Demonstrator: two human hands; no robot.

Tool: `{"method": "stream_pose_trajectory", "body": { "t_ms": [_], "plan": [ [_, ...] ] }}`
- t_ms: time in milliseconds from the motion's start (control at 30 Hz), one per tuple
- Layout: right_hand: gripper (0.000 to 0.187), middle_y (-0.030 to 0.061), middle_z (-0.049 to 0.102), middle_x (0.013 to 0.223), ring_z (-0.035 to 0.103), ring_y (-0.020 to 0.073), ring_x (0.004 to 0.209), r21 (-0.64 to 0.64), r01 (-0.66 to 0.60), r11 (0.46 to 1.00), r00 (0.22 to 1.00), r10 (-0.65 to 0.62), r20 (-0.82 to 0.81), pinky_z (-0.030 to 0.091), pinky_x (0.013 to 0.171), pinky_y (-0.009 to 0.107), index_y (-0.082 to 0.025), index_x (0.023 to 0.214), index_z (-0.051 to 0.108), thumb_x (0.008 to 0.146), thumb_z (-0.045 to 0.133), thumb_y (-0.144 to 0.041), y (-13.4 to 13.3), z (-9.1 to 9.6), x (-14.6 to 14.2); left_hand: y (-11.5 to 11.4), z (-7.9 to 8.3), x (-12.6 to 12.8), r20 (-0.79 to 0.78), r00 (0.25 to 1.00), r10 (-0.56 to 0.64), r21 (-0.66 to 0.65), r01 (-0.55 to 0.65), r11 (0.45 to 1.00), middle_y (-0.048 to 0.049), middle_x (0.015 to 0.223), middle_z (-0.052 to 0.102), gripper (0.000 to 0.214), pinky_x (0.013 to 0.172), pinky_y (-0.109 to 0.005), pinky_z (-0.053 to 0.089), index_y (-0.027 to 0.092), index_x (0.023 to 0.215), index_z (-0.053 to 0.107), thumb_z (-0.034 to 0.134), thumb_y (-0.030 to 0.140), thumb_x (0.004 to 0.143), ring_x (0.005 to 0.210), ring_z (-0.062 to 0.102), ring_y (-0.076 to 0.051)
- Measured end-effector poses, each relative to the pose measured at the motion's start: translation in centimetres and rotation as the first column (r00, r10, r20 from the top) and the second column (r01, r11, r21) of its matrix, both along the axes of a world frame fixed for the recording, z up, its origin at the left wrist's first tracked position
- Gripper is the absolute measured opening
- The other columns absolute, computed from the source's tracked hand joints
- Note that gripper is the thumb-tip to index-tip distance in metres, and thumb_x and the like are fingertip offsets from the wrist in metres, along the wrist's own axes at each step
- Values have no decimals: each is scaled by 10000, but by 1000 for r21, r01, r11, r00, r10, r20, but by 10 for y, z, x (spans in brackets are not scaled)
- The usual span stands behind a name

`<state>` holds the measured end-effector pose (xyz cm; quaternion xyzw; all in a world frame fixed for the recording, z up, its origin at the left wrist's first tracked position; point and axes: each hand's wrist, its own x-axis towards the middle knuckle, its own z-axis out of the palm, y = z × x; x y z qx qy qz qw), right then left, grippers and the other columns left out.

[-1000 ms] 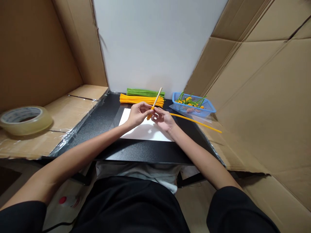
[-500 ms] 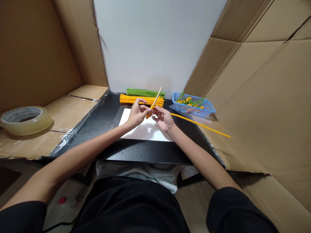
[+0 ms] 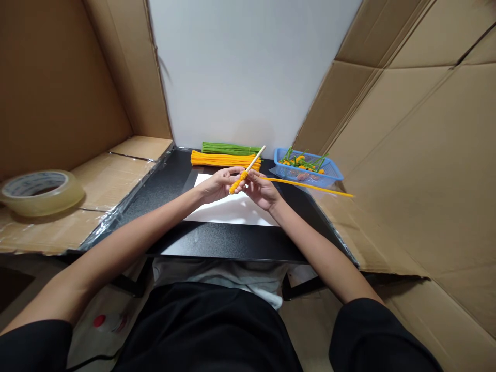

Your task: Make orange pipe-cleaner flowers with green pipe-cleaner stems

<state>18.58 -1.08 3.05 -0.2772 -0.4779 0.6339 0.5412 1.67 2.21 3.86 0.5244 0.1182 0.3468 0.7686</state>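
Note:
A thin pale wooden stick (image 3: 256,157) slants up to the right above the white sheet (image 3: 232,213). Round its lower part winds an orange pipe cleaner (image 3: 310,185) in a coil, and the loose length stretches far out to the right. My left hand (image 3: 217,185) is closed on the coiled part of the stick. With thumb and fingers my right hand (image 3: 264,191) pinches the pipe cleaner close by the coil. The fingertips partly cover the coil.
Bundles of orange pipe cleaners (image 3: 220,158) and green pipe cleaners (image 3: 228,148) lie at the back of the black table (image 3: 217,240). At the right rear stands a blue basket (image 3: 332,175) with green and orange pieces. A tape roll (image 3: 70,194) rests on cardboard at left.
The stick has tipped further right, and more of the orange coil shows. My left fingers have come down around it. The loose end of the pipe cleaner has swung up and inward.

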Motion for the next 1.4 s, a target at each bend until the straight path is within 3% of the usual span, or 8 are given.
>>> {"method": "stream_pose_trajectory", "body": {
  "t_ms": [100, 200, 333, 400, 500, 633, 800, 1400],
  "plan": [
    [299, -32, 616, 649, 565, 140, 636, -6, 91, 996, 996, -91, -2, 477, 665, 315, -229, 757, 694, 648, 873, -441, 2, -2, -2, 0, -1, 4, -50, 998, 42, 17, -41, 999, -56, 768, 669, 346, 593, -253, 548, 147, 996, 650, 810, 274, 717, 618, 653, -137],
    [294, -40, 612, 680, 549, 120, 670, 8, 260, 966, 966, -260, -2, 438, 654, 275, -232, 715, 686, 603, 888, -413, 6, -7, -3, -1, -6, 9, -145, 949, 281, 94, -269, 958, -74, 840, 683, 389, 638, -294, 573, 153, 971, 600, 770, 439, 770, 714, 686, -174],
    [263, -30, 661, 753, 570, 124, 748, 75, 438, 896, 895, -442, 56, 411, 685, 263, -239, 693, 710, 589, 875, -416, 9, -12, -5, -7, -11, 10, -80, 727, 681, 525, -550, 649, -49, 890, 677, 499, 624, -241, 540, 181, 959, 569, 821, 525, 698, 778, 667, -163],
    [263, -21, 668, 759, 560, 128, 739, 116, 471, 875, 875, -480, 65, 409, 694, 273, -235, 698, 727, 591, 865, -431, 10, -14, -7, -10, -11, 9, -16, 692, 721, 715, -496, 492, -42, 876, 677, 524, 628, -227, 520, 184, 948, 582, 856, 518, 652, 764, 650, -153],
    [269, -17, 657, 744, 531, 127, 714, 142, 539, 830, 830, -552, 75, 391, 675, 275, -227, 693, 727, 592, 853, -442, 9, -14, -8, -11, -12, 6, -15, 696, 718, 845, -375, 381, -45, 889, 687, 552, 616, -231, 498, 189, 987, 587, 871, 503, 633, 738, 643, -155],
    [307, -25, 630, 724, 527, 133, 734, 64, 623, 780, 778, -626, 53, 375, 655, 266, -232, 681, 685, 567, 846, -467, 8, -11, -5, -8, -15, 4, -110, 667, 737, 893, -258, 368, -41, 839, 708, 539, 592, -247, 466, 184, 1024, 606, 865, 468, 646, 677, 648, -173],
    [350, -37, 604, 706, 505, 124, 716, 9, 620, 785, 784, -620, 15, 354, 634, 258, -244, 696, 669, 522, 868, -474, 8, -8, -4, -7, -19, 6, -212, 592, 778, 896, -199, 396, -66, 720, 718, 326, 589, -262, 431, 174, 739, 688, 675, 484, 839, 646, 651, -195],
    [318, -35, 616, 708, 538, 137, 745, 3, 620, 784, 784, -620, 36, 360, 665, 274, -248, 711, 685, 575, 833, -495, 6, -16, -12, -7, -27, 9, -80, 526, 847, 775, -502, 385, -60, 747, 737, 410, 626, -266, 444, 172, 768, 729, 653, 568, 845, 674, 646, -186]
  ]
}}
